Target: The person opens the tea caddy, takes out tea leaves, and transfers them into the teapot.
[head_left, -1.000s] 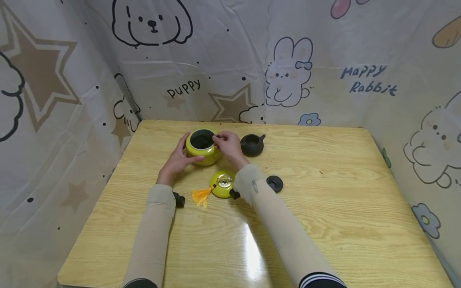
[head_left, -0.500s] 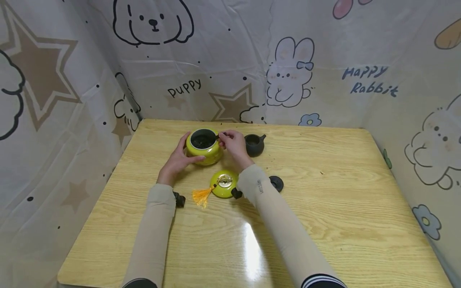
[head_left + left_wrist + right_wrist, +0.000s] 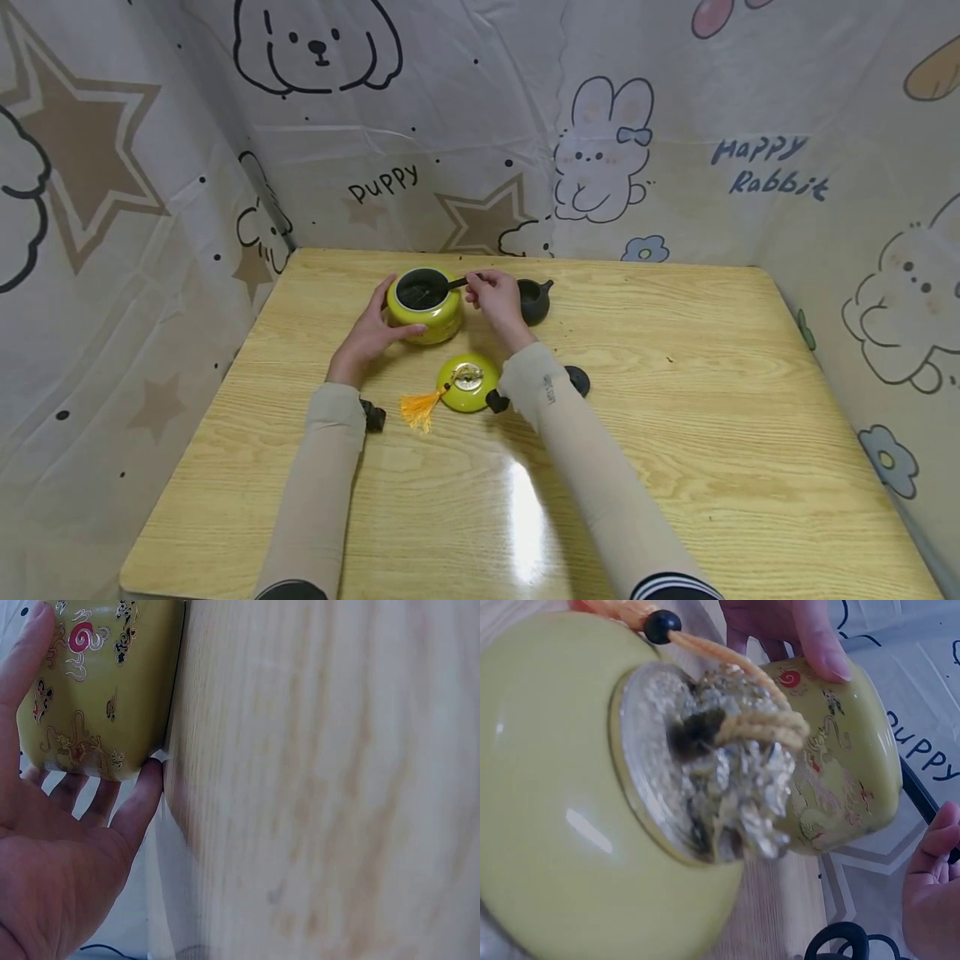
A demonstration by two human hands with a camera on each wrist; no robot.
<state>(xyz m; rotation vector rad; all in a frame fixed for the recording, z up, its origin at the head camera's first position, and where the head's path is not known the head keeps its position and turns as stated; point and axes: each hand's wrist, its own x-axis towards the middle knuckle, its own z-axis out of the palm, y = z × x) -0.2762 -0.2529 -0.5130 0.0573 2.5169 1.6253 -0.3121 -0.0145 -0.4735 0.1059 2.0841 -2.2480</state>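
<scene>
A yellow jar (image 3: pixel 426 323) with a white-rimmed mouth and dark inside stands at the back of the table. My left hand (image 3: pixel 369 335) holds it, thumb across the front and fingers round the left side. In the left wrist view its wall (image 3: pixel 97 682) shows red and gold dragon designs. My right hand (image 3: pixel 497 304) pinches the thin handle of a black spoon (image 3: pixel 456 283) at the jar's right rim; its far end is hidden in the dark mouth. In the right wrist view the handle (image 3: pixel 919 787) runs from behind the jar to my fingers (image 3: pixel 936 844).
Nearer me lies the jar's yellow lid (image 3: pixel 467 396), with an ornate metal knob and an orange tassel (image 3: pixel 420 408). Behind my right hand stands a small dark teapot (image 3: pixel 536 303), partly covered. A round black lid (image 3: pixel 577 381) shows beside my right sleeve. Printed cloth surrounds the wooden table.
My right hand has drawn slightly to the right, away from the jar's mouth, and more of the black spoon's handle shows. The left hand and jar stay in place.
</scene>
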